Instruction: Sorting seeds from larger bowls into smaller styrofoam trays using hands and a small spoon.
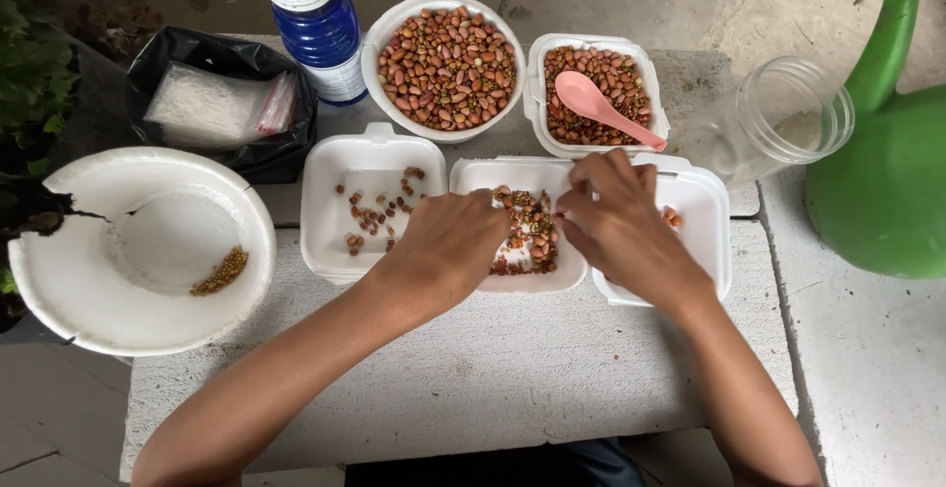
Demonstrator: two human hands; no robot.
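Both hands are held over the middle foam tray (473, 176), where a loose heap of mixed peanuts (532, 236) lies directly beneath the fingers. The left hand (448, 245) is curled, fingertips pressed into the heap; the right hand (616, 221) is pinched at the tray's right edge, though what it grips cannot be told. Sorted nuts are seen in the left tray (340, 236).

Both hands meet over the middle foam tray (512, 275) of mixed seeds: the left hand (448, 245) at its 9 o'clock edge, the right hand (616, 221) at 3 o'clock, fingertips pinched among the seeds. At 12 o'clock sits a round bowl (379, 48) of beans; at 1 o'clock, a pink spoon (603, 107) rests in another tray.
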